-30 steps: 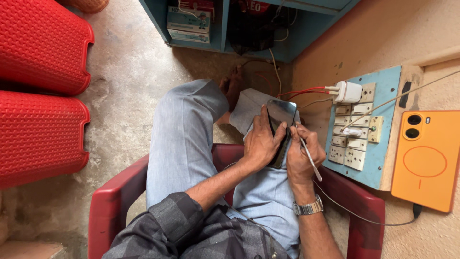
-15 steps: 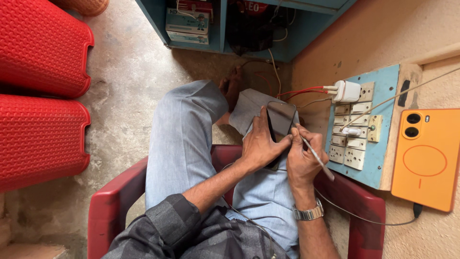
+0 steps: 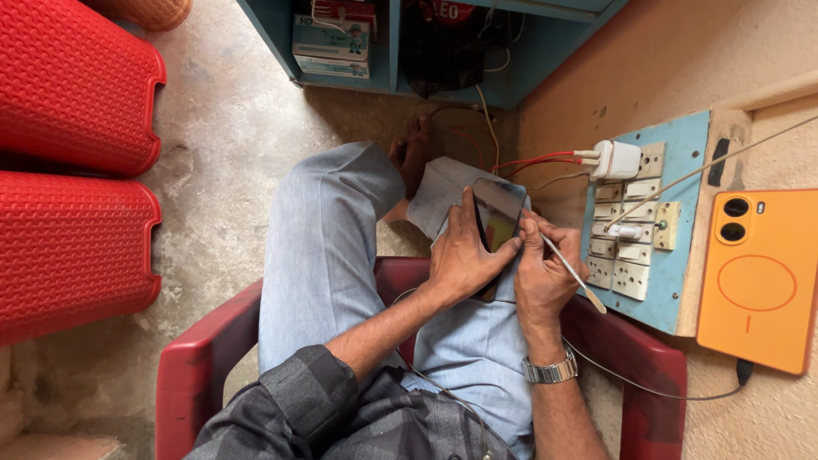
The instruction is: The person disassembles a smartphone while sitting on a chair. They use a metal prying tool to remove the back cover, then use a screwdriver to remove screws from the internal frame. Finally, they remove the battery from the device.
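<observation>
Seated in a dark red plastic chair [image 3: 648,375], legs in light blue trousers. Left hand [image 3: 464,255] wrapped around a flat black phone with a shiny dark screen [image 3: 498,213], grip clenched on its long edge, phone propped up on the lap. Right hand [image 3: 541,273] just beside it, grip pinching a thin metal tool with a flat tip [image 3: 573,274], slanted away toward the blue board of white sockets [image 3: 673,281].
</observation>
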